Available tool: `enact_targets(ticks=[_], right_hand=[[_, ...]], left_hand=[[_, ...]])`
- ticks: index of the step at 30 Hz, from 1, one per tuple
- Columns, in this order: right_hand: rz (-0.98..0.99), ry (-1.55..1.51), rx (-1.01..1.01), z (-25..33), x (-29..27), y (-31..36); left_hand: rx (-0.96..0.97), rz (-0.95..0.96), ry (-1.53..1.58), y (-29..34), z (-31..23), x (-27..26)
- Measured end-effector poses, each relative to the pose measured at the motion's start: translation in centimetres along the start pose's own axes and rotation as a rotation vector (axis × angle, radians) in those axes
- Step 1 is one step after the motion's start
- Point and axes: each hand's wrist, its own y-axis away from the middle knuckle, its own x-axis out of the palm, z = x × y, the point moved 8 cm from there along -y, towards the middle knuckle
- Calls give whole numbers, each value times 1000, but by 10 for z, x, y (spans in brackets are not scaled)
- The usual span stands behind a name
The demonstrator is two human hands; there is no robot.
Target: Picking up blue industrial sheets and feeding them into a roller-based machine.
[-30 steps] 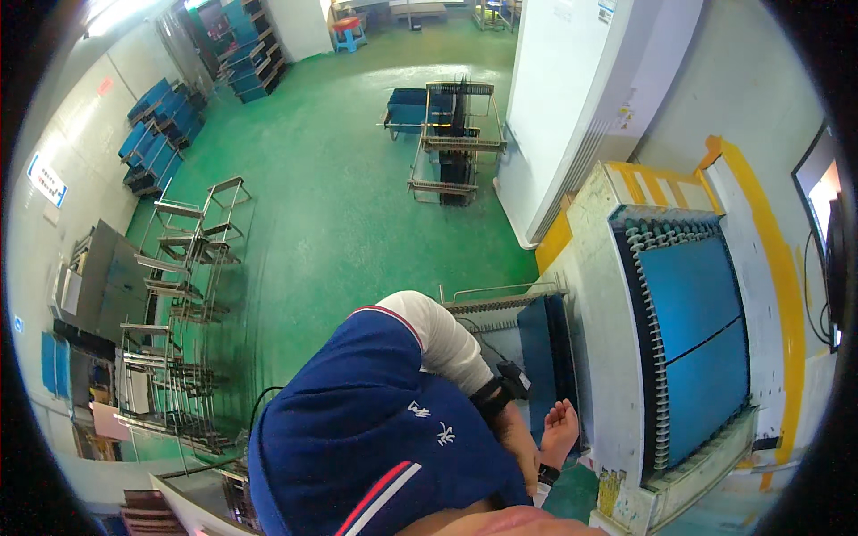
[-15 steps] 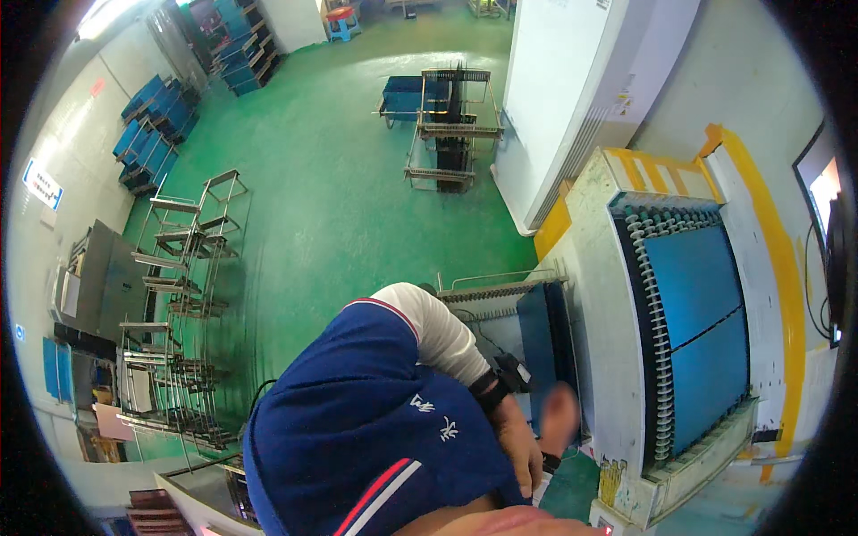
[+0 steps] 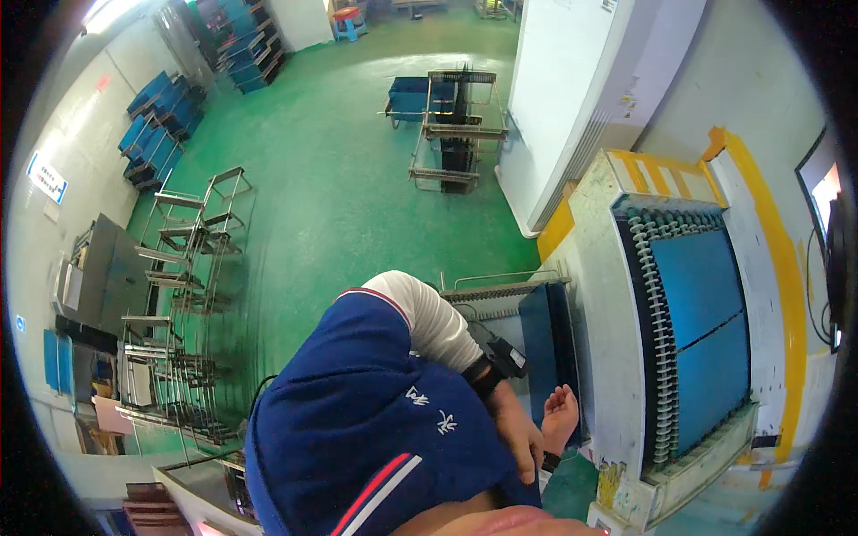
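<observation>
My left hand (image 3: 520, 435), below a black wristband (image 3: 487, 379), reaches across my body with its fingers bent down onto the dark blue shirt cloth (image 3: 525, 491). The fingers look closed on this cloth, close to my right arm. My right hand (image 3: 560, 413) is raised palm up beyond it, fingers apart and loosely bent, with nothing in it. A dark band (image 3: 550, 461) circles the right wrist. Dark blue panels (image 3: 543, 339) stand in a metal rack (image 3: 500, 290) just past my hands. A small black device with a cable (image 3: 508, 355) lies beside the panels.
At right, a pale machine (image 3: 617, 357) carries blue panels (image 3: 706, 295) between rows of rollers (image 3: 657, 357). A tall white cabinet (image 3: 563, 107) stands behind. Metal racks (image 3: 183, 268) line the left, and another rack (image 3: 460, 129) stands ahead on the green floor (image 3: 304, 196).
My right hand, blurred before, now shows clearly with its palm up and fingers apart. My left hand stays at the shirt cloth. The whole view has shifted slightly.
</observation>
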Motion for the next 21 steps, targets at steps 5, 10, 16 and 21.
enact_targets(ticks=[5,10,16,21], right_hand=[[-51,1,18,-5,-7,2],[-53,43,20,-3,-5,3],[-35,35,35,-8,-10,-2],[-43,85,18,-3,-3,1]], left_hand=[[19,-17,-49,-1,5,-3],[-24,-28,-177,-3,11,-6],[158,20,-142,-28,-4,11],[105,125,-43,-30,-6,24]])
